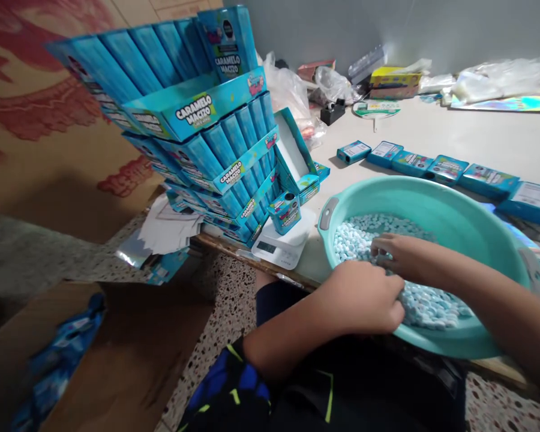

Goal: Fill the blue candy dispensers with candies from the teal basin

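A turquoise plastic basin point(459, 210) stands in front of me, partly filled with small pale blue and white candies point(432, 305). My left hand point(364, 295) reaches over the basin's near left side, with its fingers curled inward and their tips hidden. Just beyond it, my right hand point(402, 255) is low over the candies with bent fingers closed together. The two hands nearly touch. Whatever lies between the fingers of either hand is hidden. Left of the basin, a small blue candy box point(285, 213) stands on a white kitchen scale point(279, 249).
Stacked blue display trays point(193, 108) full of candy boxes rise at the left. Behind the basin, several blue boxes point(411, 162) lie in a row. Plastic bags point(506, 78) line the wall. An open cardboard carton point(130, 354) holding blue packs sits on the floor.
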The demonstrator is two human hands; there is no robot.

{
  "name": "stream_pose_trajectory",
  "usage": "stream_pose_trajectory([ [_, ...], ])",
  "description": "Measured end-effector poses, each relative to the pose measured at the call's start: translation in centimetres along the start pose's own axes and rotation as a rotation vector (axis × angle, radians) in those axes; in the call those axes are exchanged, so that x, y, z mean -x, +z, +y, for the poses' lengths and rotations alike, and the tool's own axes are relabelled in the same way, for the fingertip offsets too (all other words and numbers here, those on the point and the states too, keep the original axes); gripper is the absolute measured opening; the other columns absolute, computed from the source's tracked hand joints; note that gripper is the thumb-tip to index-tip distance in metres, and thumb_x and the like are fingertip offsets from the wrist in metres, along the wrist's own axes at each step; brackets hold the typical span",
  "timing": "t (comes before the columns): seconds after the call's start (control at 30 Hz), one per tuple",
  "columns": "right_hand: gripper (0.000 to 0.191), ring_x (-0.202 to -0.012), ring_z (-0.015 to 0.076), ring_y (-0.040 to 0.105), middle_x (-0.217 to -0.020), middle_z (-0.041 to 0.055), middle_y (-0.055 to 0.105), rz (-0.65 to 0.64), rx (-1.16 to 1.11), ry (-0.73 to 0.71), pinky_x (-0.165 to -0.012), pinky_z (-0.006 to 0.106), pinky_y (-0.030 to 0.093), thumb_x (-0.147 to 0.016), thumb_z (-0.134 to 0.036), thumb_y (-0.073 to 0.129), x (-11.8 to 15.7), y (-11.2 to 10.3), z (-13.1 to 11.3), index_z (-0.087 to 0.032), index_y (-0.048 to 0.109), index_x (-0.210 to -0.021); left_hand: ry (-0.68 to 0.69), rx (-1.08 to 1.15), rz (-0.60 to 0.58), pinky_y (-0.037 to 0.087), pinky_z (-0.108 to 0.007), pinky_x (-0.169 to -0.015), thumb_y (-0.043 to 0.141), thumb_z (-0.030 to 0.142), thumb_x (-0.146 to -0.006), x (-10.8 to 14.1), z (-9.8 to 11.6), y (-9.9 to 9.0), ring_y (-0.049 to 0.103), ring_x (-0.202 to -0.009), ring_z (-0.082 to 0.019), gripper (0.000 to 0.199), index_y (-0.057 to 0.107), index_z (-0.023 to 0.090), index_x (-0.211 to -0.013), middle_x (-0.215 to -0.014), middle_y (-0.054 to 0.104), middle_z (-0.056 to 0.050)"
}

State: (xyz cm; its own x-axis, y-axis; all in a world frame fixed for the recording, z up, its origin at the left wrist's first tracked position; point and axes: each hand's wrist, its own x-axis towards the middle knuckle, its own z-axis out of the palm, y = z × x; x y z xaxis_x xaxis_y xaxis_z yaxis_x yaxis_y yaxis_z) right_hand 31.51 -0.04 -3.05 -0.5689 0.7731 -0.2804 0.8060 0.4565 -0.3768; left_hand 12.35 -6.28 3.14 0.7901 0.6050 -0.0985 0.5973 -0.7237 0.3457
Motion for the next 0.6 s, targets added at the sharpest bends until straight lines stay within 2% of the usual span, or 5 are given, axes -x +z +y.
stream_pose_trajectory([
  [0.07,0.019,-0.08,0.0221,0.063,-0.097,0.011,0.069,0.01,0.028,-0.03,-0.07,0.032,0.044,-0.088,-0.012,0.054,0.2,0.3,0.2,-0.019,0.067,-0.1,-0.033,0.026,-0.099,0.05,-0.034,-0.063,0.049,0.029,-0.092,-0.1,0.1,-0.4,0.072,-0.086,-0.024,0.027,0.073,0.02,-0.096,-0.096,0.076,-0.005],
  [0.17,0.019,-0.079,0.0212,0.063,-0.096,0.0092,0.068,-0.023,0.041,-0.023,-0.068,0.031,0.041,-0.088,-0.011,0.053,0.4,0.7,0.2,-0.019,0.066,-0.1,-0.049,0.04,-0.133,0.047,-0.032,-0.06,0.047,0.03,-0.093,0.0,0.2,-0.4,0.072,-0.086,-0.024,0.03,0.075,0.02,-0.092,-0.096,0.077,-0.005],
  [0.43,0.013,-0.074,0.0219,0.062,-0.085,0.0076,0.067,-0.021,0.101,0.057,-0.065,0.032,0.038,-0.087,-0.013,0.051,0.4,1.1,-1.0,-0.018,0.063,-0.089,-0.019,0.016,-0.059,0.051,-0.037,-0.061,0.043,0.037,-0.096,0.0,0.6,1.1,0.073,-0.08,-0.027,0.041,0.078,0.016,-0.093,-0.089,0.077,-0.01],
  [0.5,0.014,-0.078,0.0242,0.065,-0.092,0.0097,0.069,-0.036,0.073,0.048,-0.068,0.035,0.043,-0.085,-0.016,0.053,0.6,1.2,-1.0,-0.018,0.065,-0.093,-0.008,0.021,-0.02,0.052,-0.038,-0.061,0.044,0.039,-0.095,0.0,0.5,1.5,0.073,-0.082,-0.027,0.042,0.079,0.016,-0.093,-0.089,0.077,-0.009],
  [0.6,0.037,-0.092,0.0289,0.069,-0.108,0.0154,0.07,-0.009,0.002,-0.024,-0.079,0.041,0.051,-0.079,-0.013,0.055,1.2,1.9,-0.5,-0.018,0.068,-0.113,0.012,0.02,0.026,0.052,-0.038,-0.061,0.044,0.042,-0.096,0.1,0.1,2.0,0.074,-0.082,-0.027,0.044,0.079,0.017,-0.093,-0.089,0.077,-0.008],
])
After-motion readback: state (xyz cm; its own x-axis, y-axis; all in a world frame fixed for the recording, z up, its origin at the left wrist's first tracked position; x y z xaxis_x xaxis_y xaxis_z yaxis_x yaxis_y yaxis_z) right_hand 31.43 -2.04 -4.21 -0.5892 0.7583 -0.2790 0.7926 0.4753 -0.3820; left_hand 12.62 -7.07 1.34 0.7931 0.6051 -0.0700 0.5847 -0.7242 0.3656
